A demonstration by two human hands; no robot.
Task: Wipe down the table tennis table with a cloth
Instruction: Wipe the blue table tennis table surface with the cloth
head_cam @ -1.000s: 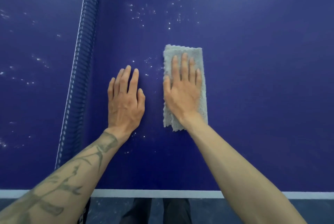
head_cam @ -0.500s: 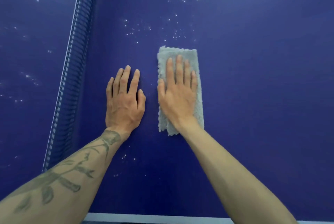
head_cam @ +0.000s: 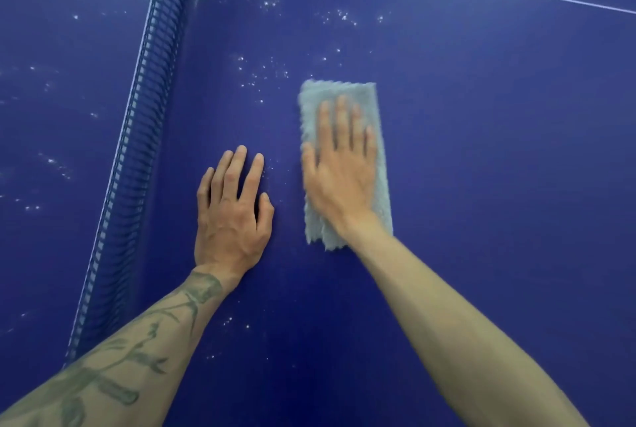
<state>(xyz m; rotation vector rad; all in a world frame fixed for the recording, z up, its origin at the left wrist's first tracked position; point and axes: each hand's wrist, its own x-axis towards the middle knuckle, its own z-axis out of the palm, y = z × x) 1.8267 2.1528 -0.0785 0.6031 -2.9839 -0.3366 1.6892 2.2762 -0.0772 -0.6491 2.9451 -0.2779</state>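
With right hand (head_cam: 339, 182) spread flat, fingers straight, pressing down on the grey cloth (head_cam: 344, 91) (gripping nothing, merely pinning it) on the blue table (head_cam: 499, 168). Bracing with left hand (head_cam: 232, 220), likewise flat and empty, just beside. Lying lengthwise away from the body, short of white specks (head_cam: 261, 72) ahead and leftward, toward the net (head_cam: 137, 151); probably needing a forward-left push.

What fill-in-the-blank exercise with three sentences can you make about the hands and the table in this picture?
1. The right hand presses a ____ flat on the table.
2. The left hand rests flat on the table and holds ____.
3. The net runs on the ____ side of both hands.

Missing words: cloth; nothing; left.
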